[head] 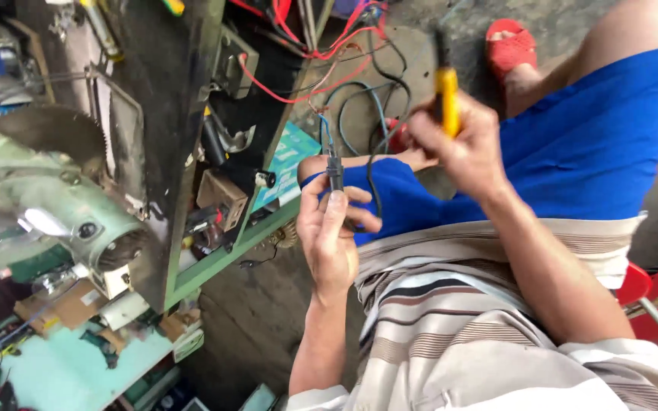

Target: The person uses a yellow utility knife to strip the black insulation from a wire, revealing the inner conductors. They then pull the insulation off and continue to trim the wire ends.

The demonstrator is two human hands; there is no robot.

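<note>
Black connector (pixel 334 172) is sitting pinched upright between the left hand's (pixel 331 240) closed fingers, while the right hand (pixel 462 148), clamped on a yellow-handled tool (pixel 446 97), is hovering just beside it, needing steady support.

The left hand (pixel 330 232) is raised at six o'clock of centre, palm toward the camera, fingers curled and thumb pinched closed. The right hand (pixel 462 144) sits at two o'clock, fist closed, forearm running down toward five o'clock.

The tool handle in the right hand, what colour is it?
Yellow handle, gripped in the right hand; head view.
</note>
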